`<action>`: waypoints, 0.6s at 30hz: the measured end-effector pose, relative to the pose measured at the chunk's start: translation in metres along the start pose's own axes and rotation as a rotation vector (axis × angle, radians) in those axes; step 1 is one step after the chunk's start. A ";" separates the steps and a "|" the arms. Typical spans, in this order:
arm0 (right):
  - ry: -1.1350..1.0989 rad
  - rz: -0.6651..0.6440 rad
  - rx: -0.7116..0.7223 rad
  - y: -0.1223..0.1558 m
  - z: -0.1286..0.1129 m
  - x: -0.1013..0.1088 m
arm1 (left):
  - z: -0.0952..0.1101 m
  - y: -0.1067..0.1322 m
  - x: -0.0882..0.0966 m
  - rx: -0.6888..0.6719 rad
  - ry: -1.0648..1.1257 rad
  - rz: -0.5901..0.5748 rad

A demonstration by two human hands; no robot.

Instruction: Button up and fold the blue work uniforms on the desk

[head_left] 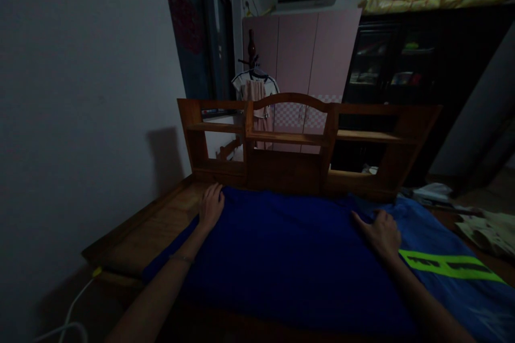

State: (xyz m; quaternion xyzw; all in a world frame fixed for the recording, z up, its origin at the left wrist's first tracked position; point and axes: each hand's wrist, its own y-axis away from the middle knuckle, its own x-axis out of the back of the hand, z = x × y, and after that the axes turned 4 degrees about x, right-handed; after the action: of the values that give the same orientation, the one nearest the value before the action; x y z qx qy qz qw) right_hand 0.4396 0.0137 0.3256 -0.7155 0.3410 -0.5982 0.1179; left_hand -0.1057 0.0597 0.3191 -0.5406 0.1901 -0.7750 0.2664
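Observation:
A dark blue cloth (pixel 289 257) lies spread over a wooden desk (pixel 161 225). My left hand (pixel 211 206) rests on the cloth's far left corner, fingers curled down onto the fabric edge. My right hand (pixel 380 233) lies on the cloth at the right, fingers bent and pressing into a fold. A lighter blue garment with a neon green stripe (pixel 450 265) lies under and beside my right forearm. Whether either hand pinches the fabric or only presses it is unclear in the dim light.
A wooden shelf unit (pixel 293 139) stands at the desk's back edge. A grey wall (pixel 80 118) is close on the left. Behind are a pink wardrobe (pixel 309 53), a clothes rack with garments (pixel 253 86) and a dark cabinet (pixel 402 75). A white cable (pixel 72 305) hangs at lower left.

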 end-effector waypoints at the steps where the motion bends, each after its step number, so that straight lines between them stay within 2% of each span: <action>1: -0.027 -0.018 0.005 -0.002 0.002 0.010 | 0.009 0.000 0.003 0.010 0.016 0.020; 3: -0.100 -0.029 0.094 0.000 0.004 0.034 | 0.034 0.002 0.008 0.020 0.061 0.006; 6: -0.218 -0.076 0.356 0.021 0.000 0.079 | 0.089 0.013 0.012 -0.079 0.137 -0.162; 9: -0.245 -0.214 0.599 0.067 -0.018 0.121 | 0.148 0.037 0.008 -0.259 0.205 -0.370; 11: -0.212 -0.255 0.702 0.106 -0.033 0.139 | 0.176 0.056 0.000 -0.316 0.221 -0.526; 13: -0.168 -0.243 0.742 0.144 -0.044 0.147 | 0.192 0.075 -0.009 -0.353 0.202 -0.597; 15: -0.141 -0.205 0.746 0.174 -0.045 0.147 | 0.197 0.091 -0.018 -0.390 0.166 -0.571; 18: -0.175 -0.157 0.654 0.199 -0.027 0.144 | 0.193 0.104 -0.027 -0.412 0.128 -0.501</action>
State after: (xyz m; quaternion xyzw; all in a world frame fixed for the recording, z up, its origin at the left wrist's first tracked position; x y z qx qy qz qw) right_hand 0.3529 -0.2181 0.3294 -0.7126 0.0639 -0.6193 0.3234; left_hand 0.1041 -0.0065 0.3049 -0.5634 0.2204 -0.7940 -0.0596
